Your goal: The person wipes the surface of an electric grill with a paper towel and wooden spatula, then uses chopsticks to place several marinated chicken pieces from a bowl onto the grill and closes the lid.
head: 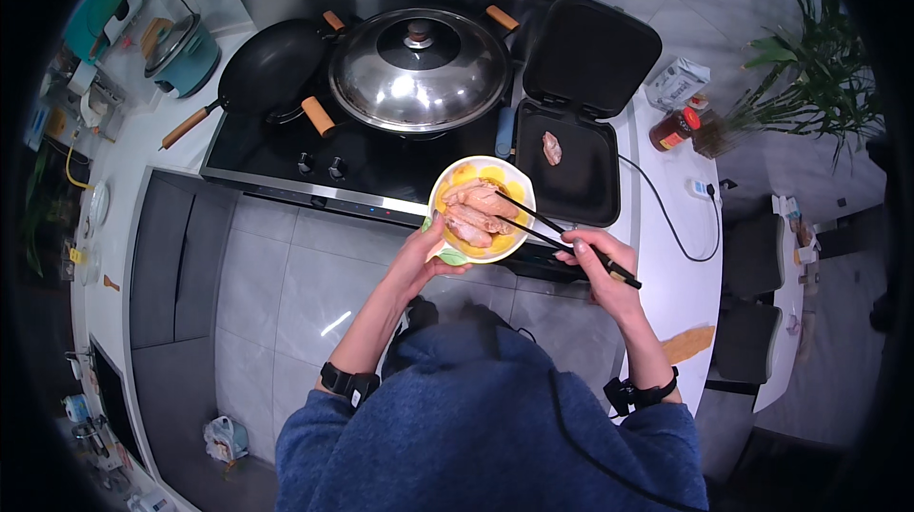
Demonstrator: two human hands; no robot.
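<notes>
My left hand (420,255) grips a yellow-patterned bowl (527,191) by its lower left side, near green leaf shapes. Several pieces of raw chicken wing (475,219) lie in the bowl. A pair of black chopsticks (553,235) is held in my right hand (603,266), and the tips reach in among the chicken pieces. Whether they pinch a piece I cannot tell. Behind the bowl on the right, an electric griddle (571,187) stands with its lid (593,51) raised. One piece of raw meat (552,148) rests on the upper left part of its lower plate.
On the black cooktop (264,148) stand a lidded wok (421,84) and, to its left, an open frying pan (268,69). A blue electric pot (187,59) is at the back left. Right of the griddle are a red-lidded jar (671,130), a power cord (668,233) and a plant (814,69).
</notes>
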